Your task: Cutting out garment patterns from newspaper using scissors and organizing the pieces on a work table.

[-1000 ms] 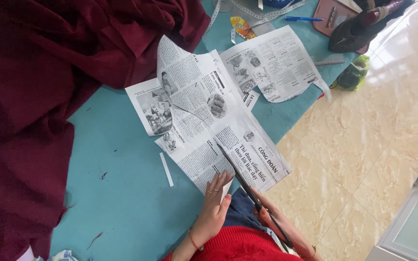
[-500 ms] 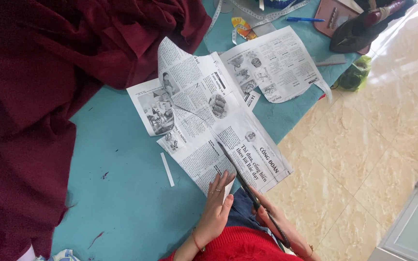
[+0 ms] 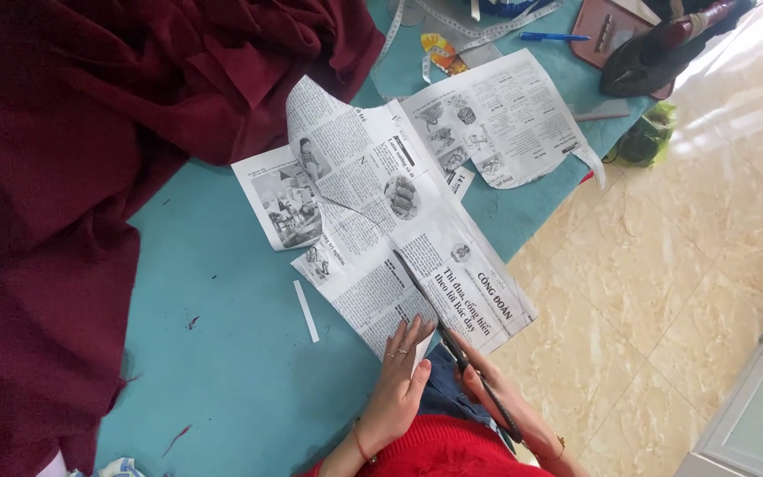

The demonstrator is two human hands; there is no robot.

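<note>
Right hand grips scissors cutting newspaper; left hand flat.

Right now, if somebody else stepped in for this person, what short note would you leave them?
Left hand: flat on the near edge of the newspaper, holding it down.
Right hand: gripping scissors, blades in the paper.
The newspaper lies on the blue table, with dark red cloth to the left.
Done: cut begun from the near edge.
Left: the curved line beyond the blades is uncut.

Scissors handles hidden by right hand; iron cropped.
</note>
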